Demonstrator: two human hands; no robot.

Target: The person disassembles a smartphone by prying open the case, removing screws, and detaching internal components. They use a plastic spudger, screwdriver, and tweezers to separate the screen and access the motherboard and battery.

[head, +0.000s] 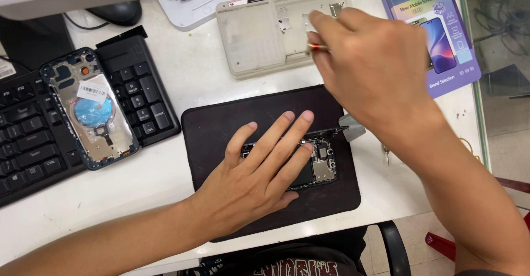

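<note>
While my left hand (251, 176) lies flat, fingers spread, on the opened black phone with its bare circuit boards (317, 165), I keep it pressed onto the black rectangular rubber mat (221, 121) near the front edge of the white desk (187, 72). My right hand (370, 66) is up over the beige plastic parts tray (259, 33), its fingers pinched on a thin tool with a red band (316, 47); whether the tip carries a screw I cannot tell.

To do this well, I judge that the left hand should hold steady pressure so the phone does not skate on the mat, while keeping its fingertips off the exposed boards at the phone's right end. The right hand should work low over the tray, aiming at one compartment, since small parts would bounce away easily. A blue phone back frame (91, 110) resting on the black keyboard (33, 138) and a purple screen box (436, 27) sit well apart, out of my reach path.
</note>
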